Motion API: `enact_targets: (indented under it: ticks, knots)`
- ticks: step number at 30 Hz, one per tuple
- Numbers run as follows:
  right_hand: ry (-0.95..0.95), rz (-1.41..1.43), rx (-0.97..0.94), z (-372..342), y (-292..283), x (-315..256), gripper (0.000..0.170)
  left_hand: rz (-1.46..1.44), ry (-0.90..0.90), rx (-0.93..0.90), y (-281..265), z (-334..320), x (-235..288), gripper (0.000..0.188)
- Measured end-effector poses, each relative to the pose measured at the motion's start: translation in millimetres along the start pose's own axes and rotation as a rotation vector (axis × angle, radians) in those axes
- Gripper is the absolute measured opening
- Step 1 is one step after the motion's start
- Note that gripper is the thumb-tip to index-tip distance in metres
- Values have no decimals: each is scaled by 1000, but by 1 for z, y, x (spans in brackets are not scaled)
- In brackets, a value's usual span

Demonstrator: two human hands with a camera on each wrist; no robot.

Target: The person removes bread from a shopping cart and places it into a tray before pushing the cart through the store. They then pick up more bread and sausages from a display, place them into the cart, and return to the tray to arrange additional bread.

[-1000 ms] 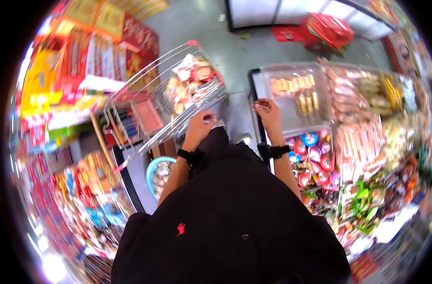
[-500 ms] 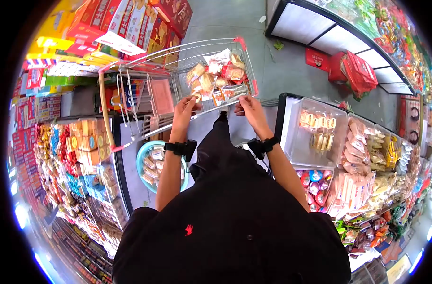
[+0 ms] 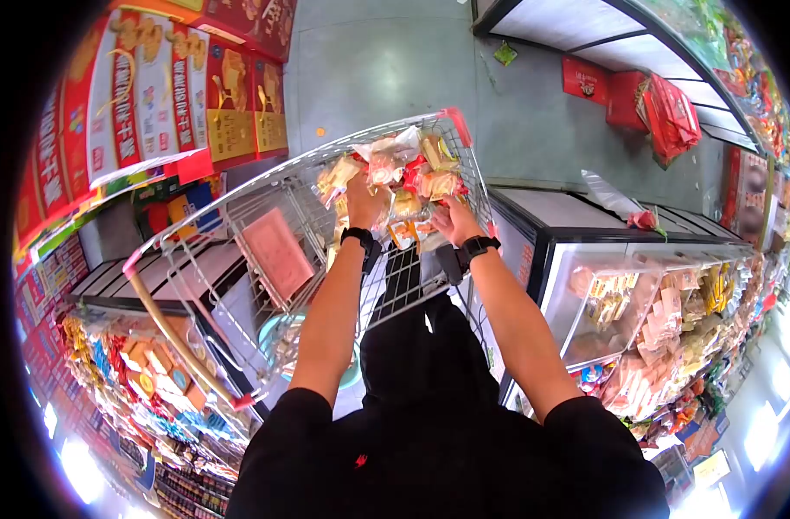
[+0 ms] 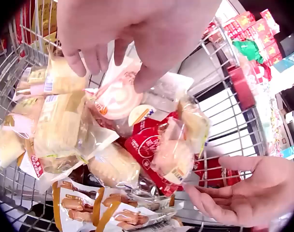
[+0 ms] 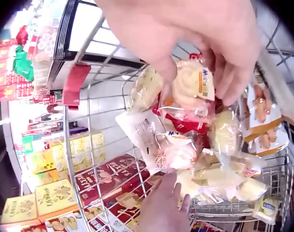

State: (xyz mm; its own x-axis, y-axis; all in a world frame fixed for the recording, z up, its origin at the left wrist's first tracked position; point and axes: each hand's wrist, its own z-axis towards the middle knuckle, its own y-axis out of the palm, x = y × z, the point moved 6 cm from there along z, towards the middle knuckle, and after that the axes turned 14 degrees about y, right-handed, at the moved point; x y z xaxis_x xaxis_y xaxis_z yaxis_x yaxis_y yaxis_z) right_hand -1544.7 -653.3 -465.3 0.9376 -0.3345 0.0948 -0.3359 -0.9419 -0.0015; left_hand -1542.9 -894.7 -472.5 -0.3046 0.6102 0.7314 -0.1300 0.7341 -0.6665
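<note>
My left hand [image 3: 366, 203] reaches into a wire shopping cart [image 3: 458, 127] heaped with packaged bread. In the left wrist view its fingers point down over a clear-wrapped spiral bun [image 4: 119, 100], the thumb right at the wrapper. My right hand [image 3: 454, 223] is at the cart's near right side. Its thumb and fingers are spread around another wrapped spiral bun [image 5: 190, 87], fingertips at the wrapper's edge. This bun lies over a red package [image 4: 143, 145]. Bagged bread [image 4: 57, 125] and several sausage-picture packets [image 4: 79, 203] lie around them. Black bands are on both wrists.
The cart's pink child-seat panel [image 3: 278, 257] and wooden-looking handle [image 3: 180, 342] are at left. Stacked biscuit boxes [image 3: 157, 86] stand beyond. At right is a display case [image 3: 576, 259] with packaged food. A blue basin [image 3: 351, 372] sits below the cart.
Both hands have moved forward from the cart's near rim into it, over the bread. The cart now appears closer and larger, and the view has shifted.
</note>
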Motion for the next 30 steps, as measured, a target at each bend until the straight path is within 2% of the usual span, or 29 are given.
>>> enact_targets:
  ticks: [1,2,4,6,7,8,9,11,12,15,16,19,20,21,23,24,25,27,28,29,30]
  knots:
    - [25,19,22,2,9,-5,22,-27,-25,-17,10,7,-6,56]
    - [36,18,-32,24,14,-7,30,-50,-52,-35,19,11,-13,58]
    - [51,44,-84,37,29,-10,32,-97,-140,-80,30,15,-18,58]
    - [139,91,-90,36,36,-11,34,-106,-173,-22,28,18,-7,57]
    - [66,105,-208,53,37,-13,31,-108,-186,10,33,17,-14,56]
    - [81,117,-222,70,33,-11,33,-150,-206,3,38,17,-20,58]
    - [92,126,-239,78,31,-12,37,-100,-152,-31,38,18,-19,57]
    - [64,218,-200,52,36,-16,37,1,-41,-94,31,24,-9,54]
    - [51,267,-183,47,34,-13,38,-18,-40,-109,27,25,-10,54]
    - [147,411,-219,41,22,-3,37,-302,-141,-82,13,22,-14,56]
    - [20,271,-279,25,18,-1,38,-321,-182,-41,4,20,-12,54]
    - [18,40,-301,-40,13,8,35,-378,-295,97,-35,3,6,50]
    - [-86,-55,-358,-74,14,8,38,-492,-215,238,-55,-5,33,43]
    - [-148,-214,-350,-113,16,8,40,-587,-225,198,-68,-10,53,41]
    - [-330,-281,-505,-149,3,15,48,-777,-237,111,-88,-27,93,37]
    - [-501,-321,-499,-189,-3,13,56,-830,-276,140,-89,-41,105,35]
    - [-534,-433,-496,-215,-15,18,61,-1006,-245,17,-98,-50,144,40]
    - [-667,-342,-636,-269,-41,30,63,-1309,-304,125,-114,-78,216,39]
    - [-522,-205,-776,-285,-61,45,63,-1603,-329,52,-118,-98,247,43]
    - [-493,-159,-903,-292,-87,59,70,-1890,-360,-38,-120,-120,276,46]
    - [-525,-161,-985,-311,-104,70,67,-2212,-318,-136,-120,-139,309,51]
